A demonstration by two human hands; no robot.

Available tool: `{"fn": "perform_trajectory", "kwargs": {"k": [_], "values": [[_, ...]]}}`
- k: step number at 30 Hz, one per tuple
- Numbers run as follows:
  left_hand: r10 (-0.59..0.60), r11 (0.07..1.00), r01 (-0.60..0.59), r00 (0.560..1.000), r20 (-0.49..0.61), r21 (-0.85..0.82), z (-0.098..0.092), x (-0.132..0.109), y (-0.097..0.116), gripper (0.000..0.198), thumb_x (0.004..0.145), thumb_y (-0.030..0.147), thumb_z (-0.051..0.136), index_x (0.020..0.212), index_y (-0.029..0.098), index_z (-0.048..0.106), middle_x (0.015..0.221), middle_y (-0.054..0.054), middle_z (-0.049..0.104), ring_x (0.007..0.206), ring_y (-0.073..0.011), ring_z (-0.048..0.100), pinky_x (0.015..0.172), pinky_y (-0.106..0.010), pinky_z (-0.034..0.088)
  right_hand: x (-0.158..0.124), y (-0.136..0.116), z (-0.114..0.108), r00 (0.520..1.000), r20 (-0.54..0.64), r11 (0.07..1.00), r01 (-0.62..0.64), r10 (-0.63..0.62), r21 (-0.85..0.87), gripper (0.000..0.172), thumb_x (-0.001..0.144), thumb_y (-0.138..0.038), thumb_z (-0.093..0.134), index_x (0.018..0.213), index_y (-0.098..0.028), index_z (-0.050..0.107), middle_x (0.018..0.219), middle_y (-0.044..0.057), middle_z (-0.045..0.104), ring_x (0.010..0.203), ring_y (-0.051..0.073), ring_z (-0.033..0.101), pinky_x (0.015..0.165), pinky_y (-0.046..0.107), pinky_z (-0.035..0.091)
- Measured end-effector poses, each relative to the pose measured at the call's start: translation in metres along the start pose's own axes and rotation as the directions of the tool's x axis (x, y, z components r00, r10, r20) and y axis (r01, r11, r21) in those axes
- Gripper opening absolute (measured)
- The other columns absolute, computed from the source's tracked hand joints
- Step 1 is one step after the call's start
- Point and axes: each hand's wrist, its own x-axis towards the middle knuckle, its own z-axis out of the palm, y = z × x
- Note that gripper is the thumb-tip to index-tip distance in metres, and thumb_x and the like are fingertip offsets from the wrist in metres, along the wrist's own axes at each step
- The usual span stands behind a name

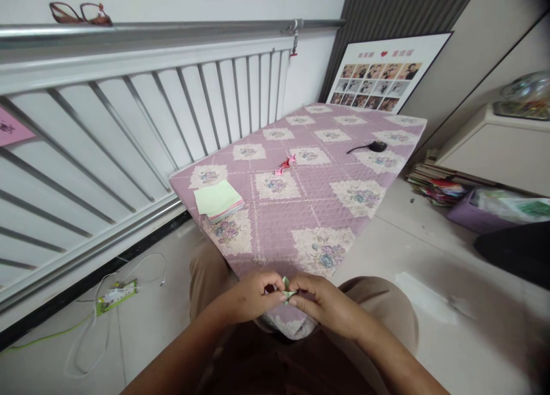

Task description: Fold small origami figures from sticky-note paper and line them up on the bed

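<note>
At the near corner of the table, a small piece of folded green paper (286, 292) is pinched between my two hands. My left hand (256, 293) grips it from the left with thumb and fingertips. From the other side, my right hand (315, 297) holds it the same way. The fingers cover much of the paper, so its full shape is hidden. Beyond the hands, to the left, lies a stack of square coloured paper (219, 199) with light green on top. Several small pink and red folded paper pieces (285, 165) sit farther up the table.
A floral pink cloth covers the table (309, 212). A black object with a thin tail (377, 146) lies toward its right edge. A white radiator (141, 120) runs along the left, with glasses (81, 14) on the pipe above. A power strip (117, 296) with cables lies on the floor.
</note>
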Motion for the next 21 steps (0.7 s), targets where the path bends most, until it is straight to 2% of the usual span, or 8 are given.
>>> {"fn": "perform_trajectory", "kwargs": {"k": [4,9,13,17,19,21], "values": [[-0.045,0.996,0.033,0.988,-0.147,-0.084,0.003,0.003,0.005,0.007,0.079,0.021,0.057,0.078,0.016,0.061,0.081,-0.001,0.06,0.076,-0.0134,0.053,0.071,-0.024,0.04,0.005,0.0,0.004,0.992,-0.12,0.997,-0.034,0.042,0.067,0.022,0.087,-0.037,0.055,0.076,-0.021,0.063,0.073,0.001,0.059,0.07,0.014,0.054,0.066,0.026,0.04],[-0.169,0.974,0.113,0.939,-0.298,-0.195,0.009,0.011,0.012,0.003,0.075,0.019,0.057,0.074,0.016,0.057,0.069,0.002,0.054,0.066,-0.0112,0.048,0.063,-0.022,0.038,0.012,0.002,0.011,0.952,-0.263,0.973,-0.102,0.157,0.209,0.023,0.084,-0.039,0.057,0.071,-0.02,0.06,0.068,0.0,0.057,0.066,0.014,0.051,0.062,0.025,0.04],[-0.176,0.968,0.081,0.896,-0.408,-0.239,0.015,0.019,0.011,0.003,0.075,0.018,0.057,0.074,0.017,0.054,0.067,0.004,0.051,0.063,-0.0101,0.046,0.061,-0.021,0.036,0.018,0.003,0.014,0.906,-0.371,0.947,-0.086,0.203,0.309,0.021,0.08,-0.039,0.059,0.07,-0.02,0.056,0.065,-0.003,0.052,0.062,0.012,0.047,0.059,0.024,0.039],[-0.185,0.922,-0.021,0.854,-0.486,-0.387,0.022,0.025,0.008,0.021,0.073,0.018,0.061,0.092,0.02,0.052,0.076,0.003,0.055,0.07,-0.0111,0.051,0.066,-0.022,0.039,0.023,0.001,0.015,0.87,-0.433,0.921,-0.058,0.235,0.385,0.02,0.077,-0.037,0.061,0.07,-0.021,0.052,0.063,-0.004,0.047,0.06,0.012,0.045,0.057,0.024,0.038],[-0.252,0.882,-0.013,0.832,-0.495,-0.47,0.024,0.026,0.009,0.036,0.072,0.019,0.063,0.106,0.021,0.05,0.083,0.001,0.058,0.075,-0.0122,0.054,0.068,-0.022,0.041,0.024,-0.001,0.016,0.857,-0.454,0.91,-0.042,0.245,0.413,0.02,0.078,-0.036,0.061,0.071,-0.021,0.049,0.062,-0.005,0.045,0.059,0.011,0.043,0.056,0.023,0.037],[-0.309,0.834,0.014,0.839,-0.448,-0.551,0.026,0.025,0.01,0.036,0.074,0.023,0.062,0.108,0.02,0.051,0.087,-0.001,0.06,0.075,-0.0125,0.054,0.07,-0.024,0.042,0.024,0.0,0.019,0.849,-0.469,0.902,-0.022,0.245,0.432,0.021,0.079,-0.036,0.061,0.072,-0.022,0.048,0.062,-0.006,0.045,0.059,0.011,0.044,0.056,0.023,0.037]]}}
